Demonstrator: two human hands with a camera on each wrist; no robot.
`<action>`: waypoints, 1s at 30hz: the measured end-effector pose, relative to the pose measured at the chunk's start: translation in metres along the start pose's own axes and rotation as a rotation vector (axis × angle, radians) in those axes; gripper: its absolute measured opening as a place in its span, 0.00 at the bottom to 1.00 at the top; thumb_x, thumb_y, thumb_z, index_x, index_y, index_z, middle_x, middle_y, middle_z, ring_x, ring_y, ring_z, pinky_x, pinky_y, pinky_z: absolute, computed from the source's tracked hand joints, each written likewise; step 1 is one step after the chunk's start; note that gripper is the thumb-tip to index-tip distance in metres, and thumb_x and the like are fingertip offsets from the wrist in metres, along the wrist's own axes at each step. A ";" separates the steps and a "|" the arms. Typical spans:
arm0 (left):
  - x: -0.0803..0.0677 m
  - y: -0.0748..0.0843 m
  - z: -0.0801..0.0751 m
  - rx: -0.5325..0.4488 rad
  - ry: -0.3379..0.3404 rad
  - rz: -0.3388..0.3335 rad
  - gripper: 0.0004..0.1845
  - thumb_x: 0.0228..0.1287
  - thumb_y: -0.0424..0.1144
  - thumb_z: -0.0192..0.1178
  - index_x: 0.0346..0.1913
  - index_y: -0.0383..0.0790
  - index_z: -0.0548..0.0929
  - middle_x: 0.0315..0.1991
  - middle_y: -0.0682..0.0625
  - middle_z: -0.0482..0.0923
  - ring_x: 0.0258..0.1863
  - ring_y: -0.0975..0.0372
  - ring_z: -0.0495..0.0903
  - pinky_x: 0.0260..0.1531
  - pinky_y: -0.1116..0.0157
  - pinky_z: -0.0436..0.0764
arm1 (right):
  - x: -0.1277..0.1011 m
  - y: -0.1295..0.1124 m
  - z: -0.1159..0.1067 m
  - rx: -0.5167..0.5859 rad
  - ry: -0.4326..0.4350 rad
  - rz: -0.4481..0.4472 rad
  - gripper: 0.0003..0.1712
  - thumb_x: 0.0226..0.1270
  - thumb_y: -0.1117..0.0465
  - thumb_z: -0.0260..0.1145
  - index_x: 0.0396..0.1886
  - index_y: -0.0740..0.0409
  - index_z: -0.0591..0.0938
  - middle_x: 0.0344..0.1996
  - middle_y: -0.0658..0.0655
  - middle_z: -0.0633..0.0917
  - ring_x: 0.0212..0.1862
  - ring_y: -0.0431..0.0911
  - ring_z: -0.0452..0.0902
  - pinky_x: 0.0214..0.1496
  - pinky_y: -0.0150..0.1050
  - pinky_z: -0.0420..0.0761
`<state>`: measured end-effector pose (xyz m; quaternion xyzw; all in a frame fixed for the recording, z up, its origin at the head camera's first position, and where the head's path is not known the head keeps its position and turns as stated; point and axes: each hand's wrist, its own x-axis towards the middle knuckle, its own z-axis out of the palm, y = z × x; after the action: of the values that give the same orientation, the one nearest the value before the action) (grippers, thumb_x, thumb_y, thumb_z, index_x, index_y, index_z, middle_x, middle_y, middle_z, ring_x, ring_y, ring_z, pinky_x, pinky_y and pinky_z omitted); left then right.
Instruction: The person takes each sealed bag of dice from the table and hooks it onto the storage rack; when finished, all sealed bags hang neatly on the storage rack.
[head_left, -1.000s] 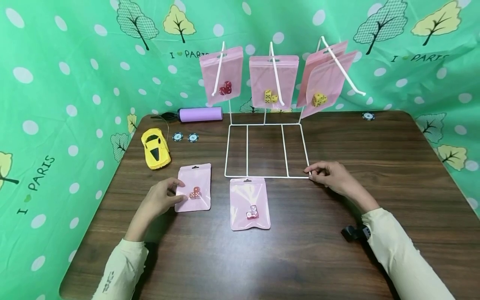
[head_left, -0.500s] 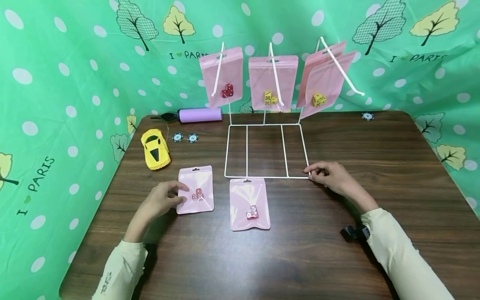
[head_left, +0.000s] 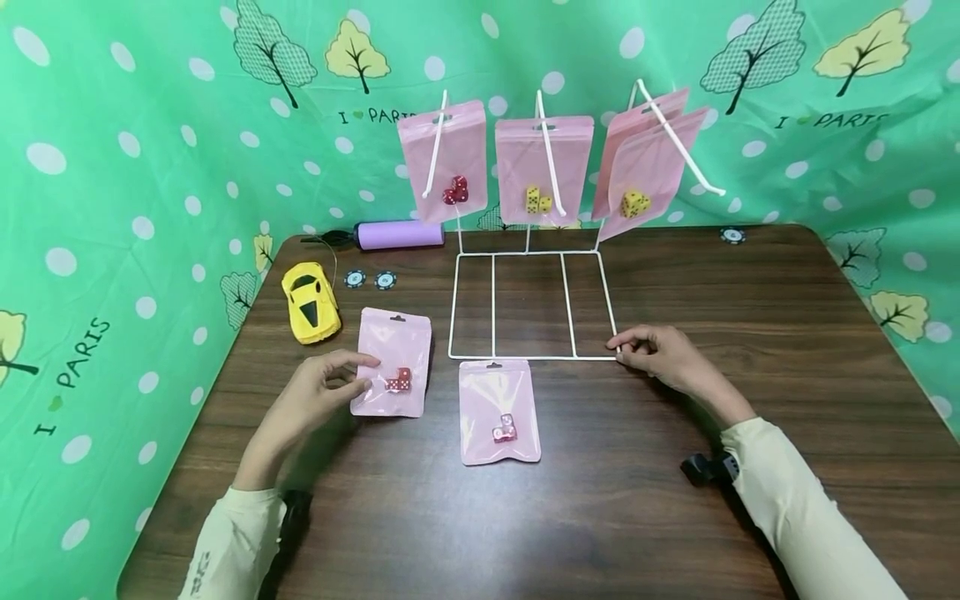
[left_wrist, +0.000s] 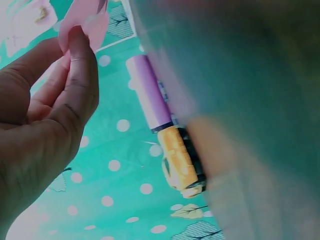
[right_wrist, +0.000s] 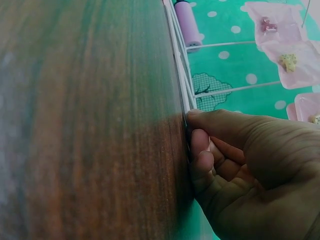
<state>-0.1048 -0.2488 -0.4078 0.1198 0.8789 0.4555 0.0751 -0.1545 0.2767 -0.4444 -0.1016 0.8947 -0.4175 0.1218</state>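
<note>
My left hand (head_left: 306,400) pinches the left edge of a pink zip pouch (head_left: 393,342) with red dice (head_left: 399,381) showing through it. In the left wrist view, thumb and fingers meet on the pink pouch (left_wrist: 100,27), which looks raised off the table. My right hand (head_left: 663,357) pinches the front right corner of a white wire display rack (head_left: 532,357). A second pink pouch (head_left: 480,392) with pinkish dice lies flat before the rack. Further pink pouches with red dice (head_left: 455,190) or yellow dice (head_left: 634,204) hang from the rack's hooks.
At the back left are a yellow toy car (head_left: 311,302), a purple cylinder (head_left: 401,235) with a black end, and two poker chips (head_left: 386,280). Another poker chip (head_left: 732,236) lies at the back right. A green patterned cloth (head_left: 172,167) hangs behind the wooden table (head_left: 600,500).
The pouch in my left hand first shifts slightly right, then rises and tilts, with its top edge farther up the view. My right hand keeps its place on the rack's corner.
</note>
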 end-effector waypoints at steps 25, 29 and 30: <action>0.006 0.096 -0.024 -0.129 0.196 0.560 0.22 0.59 0.11 0.70 0.54 0.31 0.90 0.45 0.47 0.86 0.36 0.60 0.77 0.29 0.74 0.80 | -0.002 0.000 0.000 0.006 0.010 -0.025 0.12 0.79 0.66 0.68 0.55 0.67 0.88 0.37 0.56 0.84 0.31 0.40 0.74 0.31 0.35 0.75; 0.010 0.106 -0.023 -0.167 0.228 0.570 0.21 0.59 0.12 0.70 0.54 0.30 0.90 0.43 0.47 0.85 0.34 0.59 0.73 0.29 0.74 0.79 | -0.002 0.000 0.000 0.001 0.014 -0.026 0.12 0.78 0.67 0.69 0.55 0.67 0.88 0.37 0.56 0.84 0.31 0.41 0.74 0.32 0.35 0.75; 0.012 0.108 -0.023 -0.180 0.232 0.570 0.21 0.60 0.12 0.69 0.54 0.30 0.90 0.43 0.46 0.86 0.34 0.58 0.73 0.30 0.73 0.80 | -0.002 0.000 0.000 -0.002 0.016 -0.027 0.12 0.78 0.67 0.69 0.55 0.67 0.88 0.37 0.56 0.84 0.31 0.41 0.74 0.32 0.35 0.75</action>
<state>-0.1061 -0.2033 -0.3067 0.3011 0.7688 0.5449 -0.1461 -0.1523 0.2778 -0.4441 -0.1105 0.8946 -0.4191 0.1091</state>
